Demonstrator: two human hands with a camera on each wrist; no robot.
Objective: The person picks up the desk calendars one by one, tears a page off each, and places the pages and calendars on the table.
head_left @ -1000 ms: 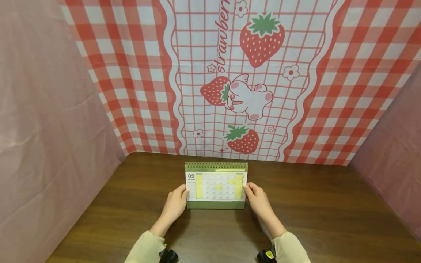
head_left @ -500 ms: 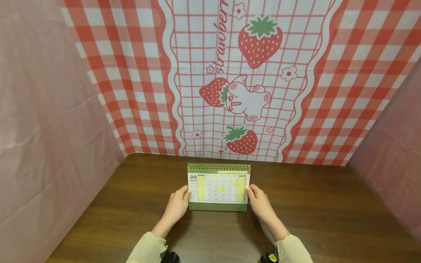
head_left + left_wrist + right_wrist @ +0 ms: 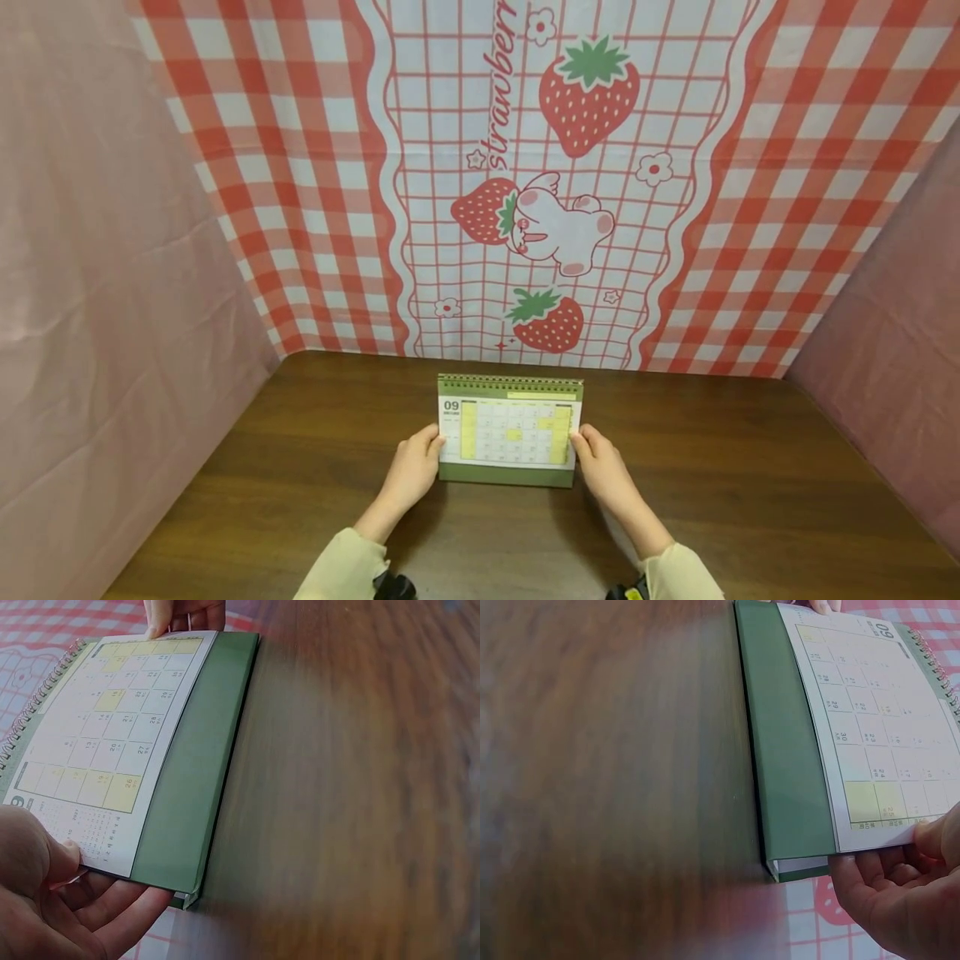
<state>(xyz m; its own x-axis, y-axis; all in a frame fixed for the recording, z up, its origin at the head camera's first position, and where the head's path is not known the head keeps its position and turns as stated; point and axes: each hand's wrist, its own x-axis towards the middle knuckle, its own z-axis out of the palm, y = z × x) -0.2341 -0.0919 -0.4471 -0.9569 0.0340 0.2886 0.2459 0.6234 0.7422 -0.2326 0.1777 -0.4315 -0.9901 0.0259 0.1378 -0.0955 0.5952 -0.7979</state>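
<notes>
A green desk calendar (image 3: 506,475) with a spiral binding along its top shows a page marked 09, with yellow cells in its grid. My left hand (image 3: 412,468) grips its left edge; in the left wrist view the thumb of that hand (image 3: 56,892) lies on the page and the fingers go behind the board. On the other side, my right hand (image 3: 603,473) pinches the right edge. The right wrist view has this hand (image 3: 900,892) with its thumb on the front and its fingers curled behind. The calendar stands tilted back, its spiral away from me.
A brown wooden table (image 3: 300,467) spreads around the calendar. At its back hangs a red-and-white checked cloth (image 3: 337,208) printed with strawberries. Pink cloth (image 3: 150,250) hangs on the left and more pink cloth (image 3: 885,333) on the right.
The calendar and both hands have shifted a little to the right and slightly lower in the head view. The hold on both edges is the same.
</notes>
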